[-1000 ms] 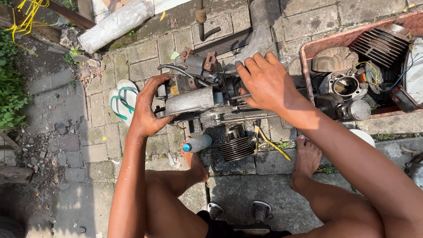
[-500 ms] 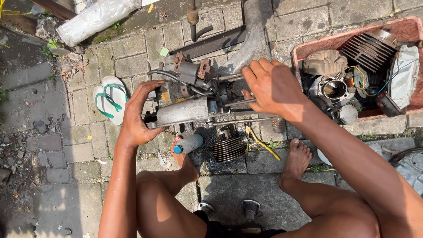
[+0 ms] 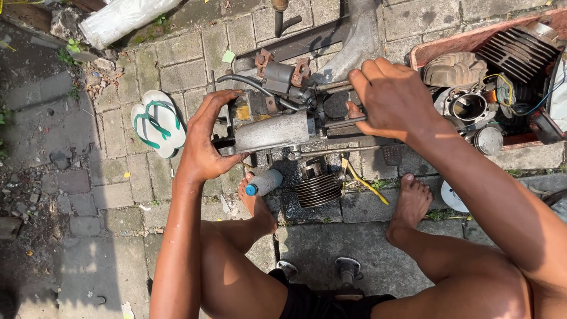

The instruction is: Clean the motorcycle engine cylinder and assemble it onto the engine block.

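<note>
The right hand (image 3: 393,97) covers a part of the greasy engine assembly (image 3: 283,127), so what its fingers close on is hard to see; it seems to be a thin metal rod coming out of the engine's right end. The engine's far side goes under a grey metal frame piece (image 3: 354,41), and its bottom is lost in shadow. The red crate (image 3: 472,41) to the right of the engine is cut off by the picture edge, and the parts inside it are a confused heap.

The engine lies on the brick paving between the two hands. The left hand (image 3: 207,145) is clamped on the engine's left end, beside the grey cylindrical cover. A finned cylinder (image 3: 319,186) and a small bottle with a blue cap (image 3: 263,183) lie just in front of the engine, near the bare feet. A pair of green-and-white sandals (image 3: 156,121) rests left of the engine.
</note>
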